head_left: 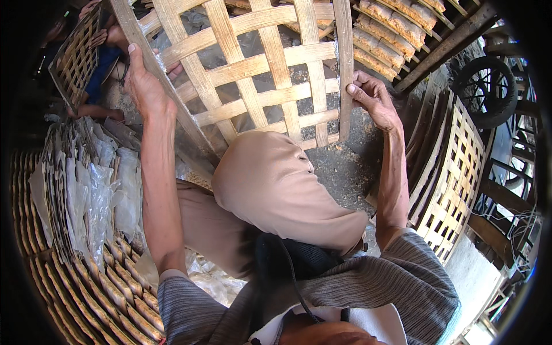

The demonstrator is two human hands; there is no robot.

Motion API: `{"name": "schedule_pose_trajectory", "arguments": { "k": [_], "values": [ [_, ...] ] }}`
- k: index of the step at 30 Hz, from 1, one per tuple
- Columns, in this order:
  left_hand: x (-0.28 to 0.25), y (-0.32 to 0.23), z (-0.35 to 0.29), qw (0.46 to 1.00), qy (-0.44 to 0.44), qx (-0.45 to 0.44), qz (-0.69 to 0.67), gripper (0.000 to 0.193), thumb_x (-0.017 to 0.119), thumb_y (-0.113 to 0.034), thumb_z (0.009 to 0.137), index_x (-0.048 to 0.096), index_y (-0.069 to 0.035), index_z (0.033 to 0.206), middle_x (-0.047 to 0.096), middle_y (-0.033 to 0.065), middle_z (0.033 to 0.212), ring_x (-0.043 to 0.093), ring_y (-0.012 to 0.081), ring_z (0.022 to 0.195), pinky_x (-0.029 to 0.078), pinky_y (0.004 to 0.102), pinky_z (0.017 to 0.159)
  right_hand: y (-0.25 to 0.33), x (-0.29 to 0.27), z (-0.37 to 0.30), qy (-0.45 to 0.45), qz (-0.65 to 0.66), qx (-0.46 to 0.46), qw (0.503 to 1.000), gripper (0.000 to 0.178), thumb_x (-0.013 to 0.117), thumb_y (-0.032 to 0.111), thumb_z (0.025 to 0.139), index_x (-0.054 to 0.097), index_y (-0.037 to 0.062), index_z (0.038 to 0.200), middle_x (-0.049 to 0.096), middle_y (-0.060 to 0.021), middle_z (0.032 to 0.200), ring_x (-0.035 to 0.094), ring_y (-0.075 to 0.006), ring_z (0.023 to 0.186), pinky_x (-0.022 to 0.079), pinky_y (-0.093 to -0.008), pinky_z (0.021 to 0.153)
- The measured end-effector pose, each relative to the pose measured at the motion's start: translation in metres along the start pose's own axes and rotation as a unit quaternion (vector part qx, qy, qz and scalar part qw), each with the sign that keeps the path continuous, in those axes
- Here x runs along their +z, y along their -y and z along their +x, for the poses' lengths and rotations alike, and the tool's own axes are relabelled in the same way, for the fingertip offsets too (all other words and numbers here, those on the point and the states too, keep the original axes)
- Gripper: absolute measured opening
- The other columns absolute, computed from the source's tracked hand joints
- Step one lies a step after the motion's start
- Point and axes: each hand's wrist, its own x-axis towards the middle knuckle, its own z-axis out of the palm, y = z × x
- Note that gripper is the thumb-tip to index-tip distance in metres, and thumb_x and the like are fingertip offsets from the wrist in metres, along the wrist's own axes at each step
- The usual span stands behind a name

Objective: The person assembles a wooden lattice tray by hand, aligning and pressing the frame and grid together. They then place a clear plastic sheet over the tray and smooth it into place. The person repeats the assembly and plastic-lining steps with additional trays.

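Note:
A woven bamboo tray with wooden side bars is tilted up in front of me, its lower part by my raised knee. My left hand grips its left bar, thumb along the outside and fingertips partly showing behind. On the opposite bar, near the lower corner, my right hand pinches the wood between thumb and curled fingers. Through the open weave I see clear plastic and the grey floor. The tray's far edge is cut off at the top of the view.
Crumpled plastic sheets hang over a stack at left, above rows of tan slabs. More slabs lie on a rack at top right. Woven trays lean at right, near a tyre. Another person holds a woven tray at far left.

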Motion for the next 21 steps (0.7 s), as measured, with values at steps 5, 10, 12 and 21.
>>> {"name": "schedule_pose_trajectory", "arguments": {
  "k": [5, 10, 12, 21],
  "values": [
    [0.003, 0.002, -0.001, 1.0, 0.012, 0.012, -0.002, 0.053, 0.055, -0.05, 0.105, 0.061, 0.003, 0.105, 0.065, 0.0149, 0.089, 0.072, 0.027, 0.068, 0.064, 0.0389, 0.063, -0.011, 0.01, -0.003, -0.007, 0.138, -0.005, 0.99, 0.039, 0.072, 0.018, 0.095, 0.064, 0.0026, 0.13, 0.073, -0.0058, 0.118, 0.066, -0.0157, 0.108, 0.05, -0.036, 0.1],
    [0.007, 0.003, -0.004, 0.999, 0.034, -0.007, -0.003, 0.051, 0.055, -0.05, 0.106, 0.061, 0.001, 0.113, 0.062, 0.0127, 0.1, 0.07, 0.0283, 0.074, 0.063, 0.0417, 0.07, 0.003, 0.023, 0.003, -0.025, 0.261, -0.069, 0.962, 0.045, 0.071, 0.009, 0.093, 0.059, -0.0044, 0.134, 0.07, -0.0099, 0.124, 0.066, -0.0171, 0.114, 0.055, -0.0358, 0.096],
    [0.008, 0.002, -0.006, 0.999, 0.04, -0.018, 0.0, 0.051, 0.055, -0.05, 0.106, 0.061, -0.001, 0.119, 0.061, 0.0114, 0.104, 0.069, 0.0287, 0.077, 0.062, 0.0431, 0.074, 0.006, 0.025, 0.006, -0.045, 0.284, -0.086, 0.954, 0.04, 0.068, 0.006, 0.095, 0.059, -0.0044, 0.132, 0.071, -0.0098, 0.12, 0.068, -0.0159, 0.107, 0.059, -0.034, 0.089],
    [0.01, 0.009, -0.005, 0.998, 0.052, 0.016, -0.013, 0.059, 0.059, -0.05, 0.104, 0.061, 0.006, 0.121, 0.064, 0.0144, 0.106, 0.071, 0.0275, 0.077, 0.063, 0.0406, 0.069, -0.013, 0.008, 0.005, -0.053, 0.112, -0.013, 0.992, 0.016, 0.072, 0.021, 0.098, 0.069, 0.0076, 0.105, 0.069, 0.0019, 0.094, 0.063, -0.0094, 0.09, 0.052, -0.0301, 0.085]
  ]
}}
